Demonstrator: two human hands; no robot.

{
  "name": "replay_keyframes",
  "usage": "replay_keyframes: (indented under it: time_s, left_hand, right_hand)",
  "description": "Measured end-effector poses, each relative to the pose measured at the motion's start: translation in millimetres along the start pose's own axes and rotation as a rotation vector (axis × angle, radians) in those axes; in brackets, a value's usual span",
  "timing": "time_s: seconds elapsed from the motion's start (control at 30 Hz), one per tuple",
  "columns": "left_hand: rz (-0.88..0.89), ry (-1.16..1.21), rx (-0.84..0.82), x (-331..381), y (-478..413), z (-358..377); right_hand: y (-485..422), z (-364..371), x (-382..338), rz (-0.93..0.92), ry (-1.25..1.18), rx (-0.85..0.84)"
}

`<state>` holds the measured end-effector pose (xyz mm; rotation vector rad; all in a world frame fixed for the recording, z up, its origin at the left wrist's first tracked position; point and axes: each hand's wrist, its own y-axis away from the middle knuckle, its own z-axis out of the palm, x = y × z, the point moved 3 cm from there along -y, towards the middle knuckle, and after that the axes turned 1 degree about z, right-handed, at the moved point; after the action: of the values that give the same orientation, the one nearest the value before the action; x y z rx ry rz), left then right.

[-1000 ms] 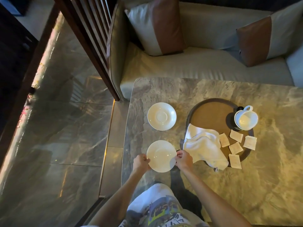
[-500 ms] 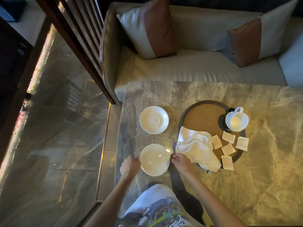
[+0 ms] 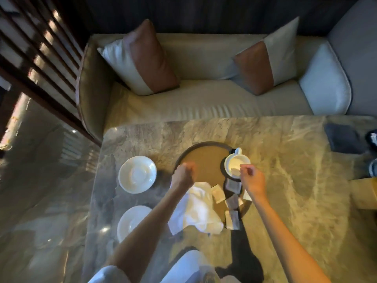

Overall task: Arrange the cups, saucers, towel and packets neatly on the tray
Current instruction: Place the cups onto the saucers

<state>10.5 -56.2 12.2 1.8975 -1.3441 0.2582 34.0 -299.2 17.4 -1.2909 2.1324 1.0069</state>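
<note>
On the marble desk (image 3: pixel 289 180) the left hand (image 3: pixel 184 175) is above the left rim of the round tray (image 3: pixel 206 158), and the right hand (image 3: pixel 252 178) is just beside the white cup (image 3: pixel 236 162); both look blurred.

A marble-topped bench (image 3: pixel 285 180) with a glossy veined surface stands right in front of a long beige sofa (image 3: pixel 204 105), where two cushions, each half brown and half pale, lean against the back: the left cushion (image 3: pixel 146 60) and the right cushion (image 3: pixel 265 62). To the left, a dark wooden slatted screen (image 3: pixel 40 58) rises beside the sofa's arm, above a polished stone floor (image 3: pixel 40 180). At the far right, a dark flat thing (image 3: pixel 342 137) lies on the bench, with a tan box (image 3: pixel 365 193) at the frame's edge nearby.
</note>
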Motion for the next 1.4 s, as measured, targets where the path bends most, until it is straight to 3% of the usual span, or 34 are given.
replay_keyframes:
  time_s: [0.17, 0.3, 0.63, 0.77, 1.0, 1.27, 1.4]
  left_hand:
    - [0.001, 0.102, -0.060, 74, -39, 59]
    - [0.036, 0.074, -0.063, 92, -51, 90]
    - [-0.013, 0.127, -0.003, 102, -54, 110]
    - [0.035, 0.124, 0.111, 105, -53, 105]
    - [0.110, 0.228, 0.143, 108, -48, 84]
    - [0.013, 0.624, 0.084, 43, -20, 29]
    - [-0.027, 0.546, 0.175, -31, 0, -7]
  right_hand:
    - [-62, -20, 23, 0.093, 0.094, -0.141]
    - [-76, -14, 30, 0.073, 0.092, -0.236]
    - [-80, -11, 37, -0.112, 0.131, -0.165]
    - [-82, -17, 34, -0.125, 0.159, -0.201]
    - [-72, -30, 19, -0.118, 0.156, -0.192]
    - [-17, 16, -44, -0.128, 0.079, -0.257]
    - [32, 77, -62, -0.135, 0.054, -0.330]
